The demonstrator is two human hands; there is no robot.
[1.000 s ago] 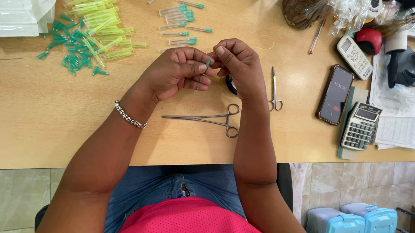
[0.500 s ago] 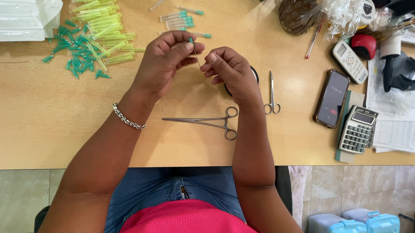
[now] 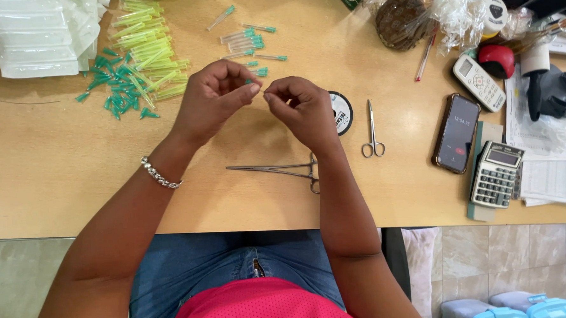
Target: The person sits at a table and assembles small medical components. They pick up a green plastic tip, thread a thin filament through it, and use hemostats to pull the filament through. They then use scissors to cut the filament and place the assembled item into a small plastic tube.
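Head view: both hands are raised just above the wooden counter [image 3: 55,175], fingertips nearly meeting. The left hand [image 3: 213,98] pinches a small green-capped needle piece [image 3: 249,81] between thumb and forefinger, and the right hand [image 3: 303,110] has its fingers closed on something too thin to make out, perhaps a thread or the needle's tip. Half a second ago the hands were apart, with the left hand reaching toward the loose capped needles [image 3: 249,43] farther back; now it has come back holding one and the two hands have met again, which suggests another piece has been picked up and is being worked. A full second ago the hands were joined much as they are now. Beneath the right wrist lies a pair of forceps [image 3: 277,171], and small scissors [image 3: 372,133] rest just to its right beside a round spool [image 3: 343,112]. The green heap of needles and caps [image 3: 136,63] sits at the back left, well apart from the hands
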